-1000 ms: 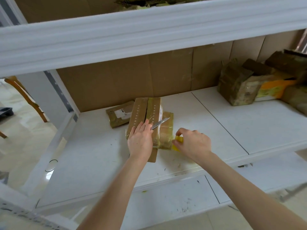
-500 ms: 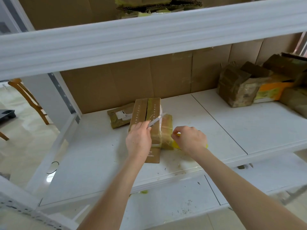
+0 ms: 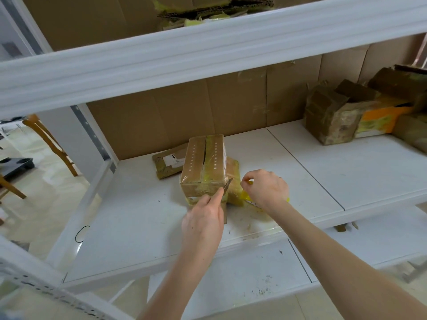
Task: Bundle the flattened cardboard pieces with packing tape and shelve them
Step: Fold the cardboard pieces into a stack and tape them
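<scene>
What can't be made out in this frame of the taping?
Head view only.
Yellow tape roll: mostly covered by the right hand.
Blade: handle hidden inside the left hand; contact with the tape unclear.
Small package label: print too small.
Upper-shelf cardboard: cut off by the top edge.
Rightmost boxes: cut off by the right edge.

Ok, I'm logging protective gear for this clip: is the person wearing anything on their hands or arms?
No gloves on the left hand or right hand, and no rings, watch or bracelet that I can see. Both forearms are bare down to the picture's edge, so no sleeve shows.
</scene>
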Demonstrator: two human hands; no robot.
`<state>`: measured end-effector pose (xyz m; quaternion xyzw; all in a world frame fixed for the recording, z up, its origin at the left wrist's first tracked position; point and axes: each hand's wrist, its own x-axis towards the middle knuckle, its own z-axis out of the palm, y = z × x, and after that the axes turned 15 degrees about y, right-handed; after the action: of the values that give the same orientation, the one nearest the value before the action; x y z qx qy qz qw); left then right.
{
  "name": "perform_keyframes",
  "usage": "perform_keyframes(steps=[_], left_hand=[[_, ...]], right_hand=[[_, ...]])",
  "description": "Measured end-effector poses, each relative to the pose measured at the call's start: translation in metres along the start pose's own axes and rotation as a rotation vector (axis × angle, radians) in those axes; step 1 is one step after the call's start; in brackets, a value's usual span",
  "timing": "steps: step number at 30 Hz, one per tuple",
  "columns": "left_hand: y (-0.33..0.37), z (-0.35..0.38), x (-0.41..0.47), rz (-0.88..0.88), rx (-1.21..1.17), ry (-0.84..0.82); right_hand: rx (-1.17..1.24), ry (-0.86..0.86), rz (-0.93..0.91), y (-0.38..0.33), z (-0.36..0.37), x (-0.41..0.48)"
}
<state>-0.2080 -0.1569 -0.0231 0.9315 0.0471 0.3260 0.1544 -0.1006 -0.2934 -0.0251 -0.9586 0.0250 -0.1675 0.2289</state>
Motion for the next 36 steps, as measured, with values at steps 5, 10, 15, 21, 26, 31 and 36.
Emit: perform_keyframes(steps=[5, 10, 15, 21, 26, 31, 36], left_hand=[[0.009, 0.012, 0.007, 0.024, 0.12, -0.102], [0.014, 0.021, 0.012, 0.025, 0.174, -0.132], [0.015, 0.028, 0.017, 0.007, 0.187, -0.158], [0.002, 0.035, 0.021, -0.019, 0.227, -0.204], [0.008, 0.022, 0.011, 0.039, 0.051, -0.031], [-0.024, -0.01, 0.017, -0.144, -0.253, 0.289], [-0.116, -0.002, 0.043, -0.53, -0.113, 0.258]], right_hand=[[0.024, 0.005, -0.006, 0.001, -0.002, -0.001], [0.012, 0.017, -0.025, 0.001, -0.002, -0.002], [0.014, 0.011, -0.031, 0.0, -0.001, -0.002], [0.079, 0.02, 0.024, 0.014, -0.008, 0.0], [0.328, 0.093, 0.188, 0.029, -0.013, 0.008], [0.488, 0.162, 0.281, 0.022, -0.011, 0.021], [0.491, 0.159, 0.265, 0.016, -0.004, 0.024]])
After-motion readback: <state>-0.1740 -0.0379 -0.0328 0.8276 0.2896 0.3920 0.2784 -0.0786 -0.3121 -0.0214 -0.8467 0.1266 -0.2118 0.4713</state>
